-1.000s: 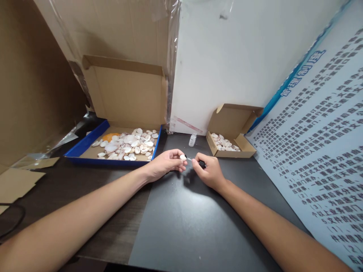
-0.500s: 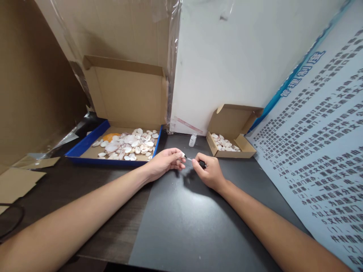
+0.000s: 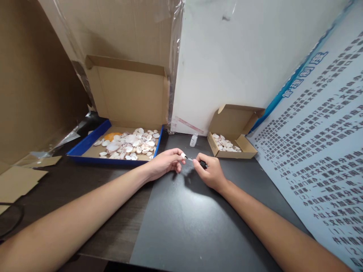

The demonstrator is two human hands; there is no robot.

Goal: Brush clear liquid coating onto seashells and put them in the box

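Pinched in the fingertips of my left hand [image 3: 167, 161] is a small white seashell [image 3: 183, 155]. My right hand [image 3: 210, 170] is closed around the black cap [image 3: 203, 164] of a small applicator brush. The brush's thin clear stem [image 3: 190, 159] points left, and its dark tip is at the shell; whether it touches cannot be made out. Beyond my hands stands a small clear bottle [image 3: 193, 140] with a pale label and no cap on it.
On the left, a blue-edged cardboard box [image 3: 110, 161] lies open with many seashells and an orange piece [image 3: 112, 136] inside. At the back right, a smaller open carton [image 3: 235, 154] holds more shells. Cardboard scraps [image 3: 19, 181] lie far left; a printed poster [image 3: 320, 158] borders the right.
The shell in my left hand is turned slightly and shows more of its white surface. My right hand keeps its grip on the brush. The whole view has shifted a little.
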